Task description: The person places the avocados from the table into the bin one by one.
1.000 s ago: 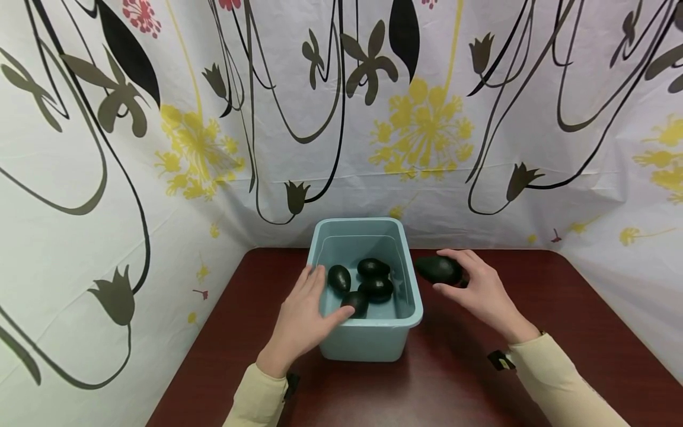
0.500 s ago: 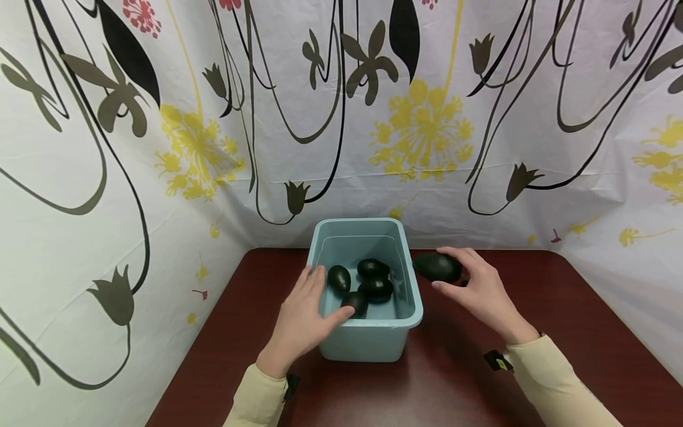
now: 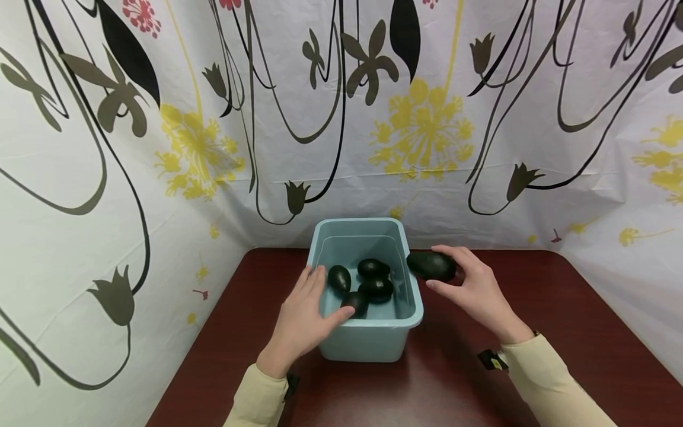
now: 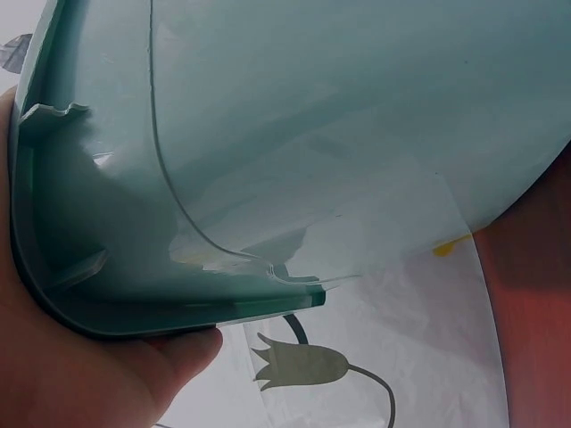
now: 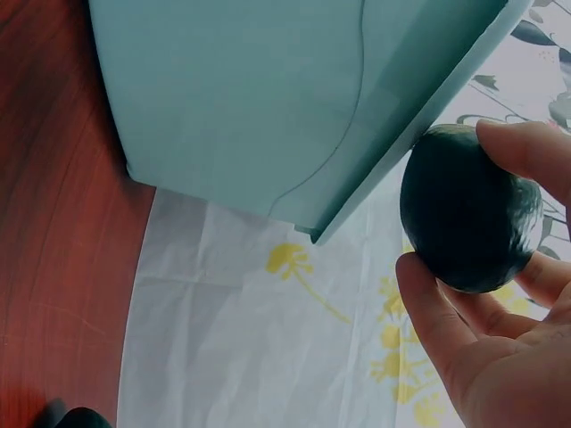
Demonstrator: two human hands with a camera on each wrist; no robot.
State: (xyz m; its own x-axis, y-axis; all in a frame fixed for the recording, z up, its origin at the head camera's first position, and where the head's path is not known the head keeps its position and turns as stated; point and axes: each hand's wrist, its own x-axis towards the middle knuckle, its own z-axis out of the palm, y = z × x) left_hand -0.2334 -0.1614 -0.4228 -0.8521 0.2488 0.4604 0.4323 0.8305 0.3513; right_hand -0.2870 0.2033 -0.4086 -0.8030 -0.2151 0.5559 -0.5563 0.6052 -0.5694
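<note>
A dark green avocado [image 3: 431,266] is gripped between the thumb and fingers of my right hand [image 3: 476,284]. It is held level at the right rim of a light blue plastic bin [image 3: 364,344], overlapping that rim in the head view. From the right wrist, the avocado [image 5: 470,209] shows end-on, up by the bin's rim. Several more avocados [image 3: 376,289] lie on the bin's floor, one partly behind my left thumb. My left hand [image 3: 304,320] rests on the bin's near-left corner, fingers extended along the left rim and thumb reaching over the near rim.
The bin stands on a dark red-brown table [image 3: 453,379]. Behind and to the left hangs a white cloth [image 3: 341,148] printed with flowers and stems. A dark rounded thing [image 5: 82,417] sits at the lower left edge of the right wrist view.
My right hand has moved slightly left with the avocado, bringing it from beside the bin up to its right rim. The left hand and the avocados in the bin have stayed put.
</note>
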